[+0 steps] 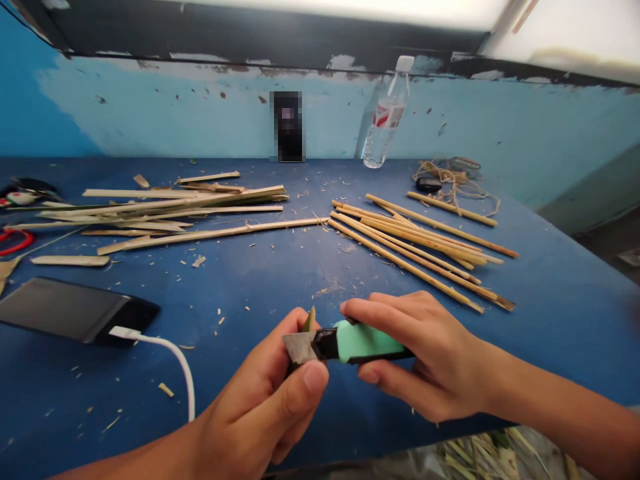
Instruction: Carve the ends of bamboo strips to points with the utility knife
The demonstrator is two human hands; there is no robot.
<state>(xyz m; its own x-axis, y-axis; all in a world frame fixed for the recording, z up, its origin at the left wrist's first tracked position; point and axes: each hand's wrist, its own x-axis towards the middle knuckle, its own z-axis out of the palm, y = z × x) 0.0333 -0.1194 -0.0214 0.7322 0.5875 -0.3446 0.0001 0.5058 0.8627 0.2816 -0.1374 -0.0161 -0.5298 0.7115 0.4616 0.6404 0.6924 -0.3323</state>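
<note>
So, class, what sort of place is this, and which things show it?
Probably an indoor craft workspace: slender yellowish sticks and long flat pale strips lie on a blue flat-topped table littered with pale shavings, and the right hand holds a mint-green and black utility knife.

White glare burns out the pale panel (350, 9) along the top; the far right is dim and soft. The clear plastic bottle with a white cap (385, 123), leaning with wide-angle distortion, shadows the light-blue painted wall (200, 117) to its left. Coarse pixels mask a dark upright rectangle (289, 133).
</note>
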